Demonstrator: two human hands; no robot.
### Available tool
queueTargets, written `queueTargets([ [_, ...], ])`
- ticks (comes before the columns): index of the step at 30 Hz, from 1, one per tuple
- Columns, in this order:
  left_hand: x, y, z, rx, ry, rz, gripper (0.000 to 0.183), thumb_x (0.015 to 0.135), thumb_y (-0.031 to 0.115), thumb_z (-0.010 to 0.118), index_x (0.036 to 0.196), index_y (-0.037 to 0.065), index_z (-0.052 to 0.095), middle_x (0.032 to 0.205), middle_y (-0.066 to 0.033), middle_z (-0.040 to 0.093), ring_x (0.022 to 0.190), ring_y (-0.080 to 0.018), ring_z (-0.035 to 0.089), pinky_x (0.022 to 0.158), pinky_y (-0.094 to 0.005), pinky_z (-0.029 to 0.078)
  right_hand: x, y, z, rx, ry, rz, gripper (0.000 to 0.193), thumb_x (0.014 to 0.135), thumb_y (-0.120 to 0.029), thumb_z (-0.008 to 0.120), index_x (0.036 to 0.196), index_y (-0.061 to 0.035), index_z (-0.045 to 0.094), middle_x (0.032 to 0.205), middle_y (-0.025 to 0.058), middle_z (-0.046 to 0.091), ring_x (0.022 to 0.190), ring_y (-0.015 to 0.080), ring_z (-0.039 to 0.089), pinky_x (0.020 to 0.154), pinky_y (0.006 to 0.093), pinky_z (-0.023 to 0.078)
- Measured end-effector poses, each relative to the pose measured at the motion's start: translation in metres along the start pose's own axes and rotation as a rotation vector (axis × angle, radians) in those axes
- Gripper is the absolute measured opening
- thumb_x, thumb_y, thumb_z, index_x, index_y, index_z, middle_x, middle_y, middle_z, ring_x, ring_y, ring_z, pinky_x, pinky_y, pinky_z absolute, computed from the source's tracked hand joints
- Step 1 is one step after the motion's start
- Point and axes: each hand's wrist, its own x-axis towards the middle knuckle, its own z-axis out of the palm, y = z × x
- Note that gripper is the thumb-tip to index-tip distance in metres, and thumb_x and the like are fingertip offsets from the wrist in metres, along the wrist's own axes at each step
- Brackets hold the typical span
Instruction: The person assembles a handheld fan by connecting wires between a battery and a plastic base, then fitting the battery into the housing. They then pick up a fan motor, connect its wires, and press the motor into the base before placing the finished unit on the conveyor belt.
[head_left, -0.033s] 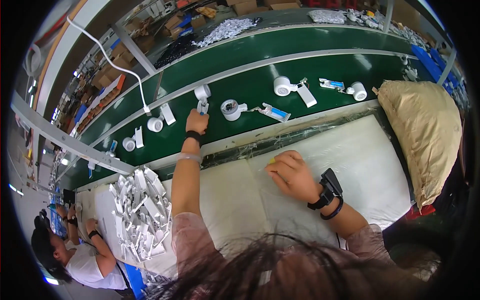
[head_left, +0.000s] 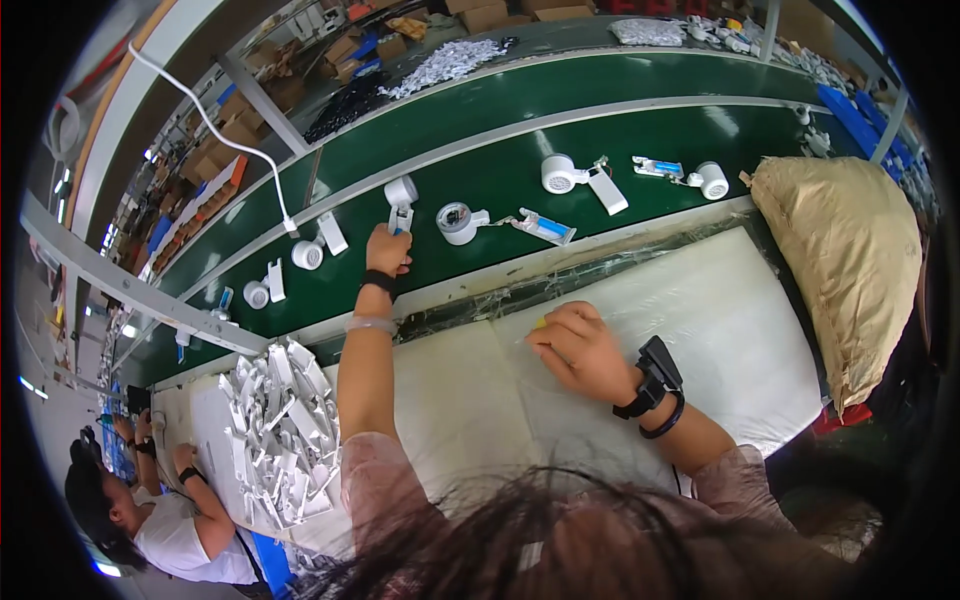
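- As the left hand (head_left: pixel 387 252) drew slightly toward the green belt's (head_left: pixel 480 170) near edge, the white unit (head_left: pixel 400 192), gripped by its near end, came along.
- The right hand (head_left: pixel 580 345) curled over the pale worktop (head_left: pixel 450 390); whether it gripped the yellow bit (head_left: pixel 541 323), I couldn't tell.
- White casings (head_left: pixel 290 440) lay heaped toward the worktop's left edge, a co-worker (head_left: pixel 180 530) beyond.

Legible text, labels, numbers: none. White unit (head_left: pixel 401 191) at the left hand (head_left: pixel 388 250) and blue-faced part (head_left: pixel 548 228) to that hand's right: any print too small to read. Brown sack (head_left: pixel 845 270) right of the right hand (head_left: pixel 578 350): no readable characters.
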Motion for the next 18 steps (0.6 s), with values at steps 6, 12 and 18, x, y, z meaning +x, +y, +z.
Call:
queueTargets([
  [6,-0.091,0.04,-0.029,-0.382,-0.176,0.11,0.029,0.096,0.03,0.055,0.107,0.003,0.056,0.071,-0.0047,0.06,0.041,-0.0109,0.05,0.037,-0.0234,0.04,-0.002,0.004,-0.007,0.069,-0.006,0.001,0.018,0.08,-0.009,0.069,0.098,-0.0084,0.066,0.097,0.0098,0.062,0.093,0.0305,0.057,0.086,0.0406,0.045],
  [12,-0.208,0.078,-0.02,-0.354,-0.66,0.243,0.025,0.092,0.018,0.062,0.113,0.004,0.058,0.079,-0.0053,0.064,0.059,-0.009,0.057,0.053,-0.0215,0.044,0.008,-0.012,-0.012,0.074,0.079,0.082,0.033,0.079,-0.013,0.072,0.11,-0.0068,0.063,0.108,0.0139,0.062,0.098,0.0351,0.057,0.089,0.0434,0.044],
  [18,-0.266,0.085,-0.01,0.044,-0.898,0.669,0.028,0.087,0.016,0.066,0.112,0.005,0.058,0.089,-0.0039,0.063,0.069,-0.0136,0.059,0.067,-0.0297,0.046,0.002,-0.005,-0.013,0.355,-0.328,0.031,0.025,0.075,-0.011,0.071,0.099,-0.008,0.067,0.088,0.0102,0.066,0.09,0.0308,0.062,0.084,0.0421,0.045],
])
